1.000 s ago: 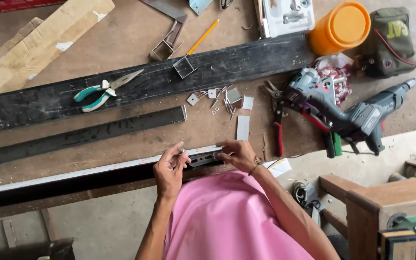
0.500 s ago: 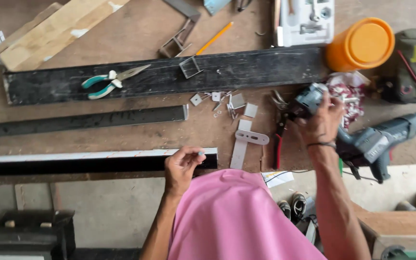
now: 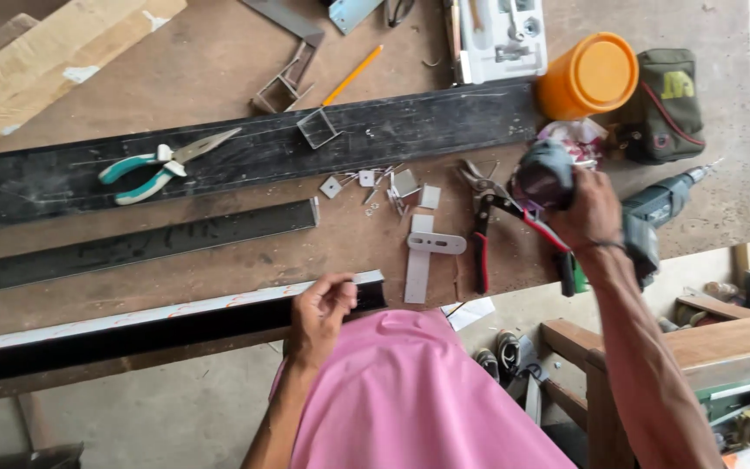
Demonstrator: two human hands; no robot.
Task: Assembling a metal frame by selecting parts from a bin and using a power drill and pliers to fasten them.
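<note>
right hand (image 3: 588, 208) lifted drill (image 3: 549, 178), snips (image 3: 496, 213) beside, orange cup (image 3: 588, 76) behind

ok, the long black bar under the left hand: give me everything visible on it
The long black rectangular metal bar lies along the near edge of the worn brown workbench, running off the picture's left side. It looks like a hollow channel: a pale, silvery top face with faint orange marks, and a dark front face. Its right end is cut square. The left hand holds it in a grip near that end. Nothing else touches it.
</note>
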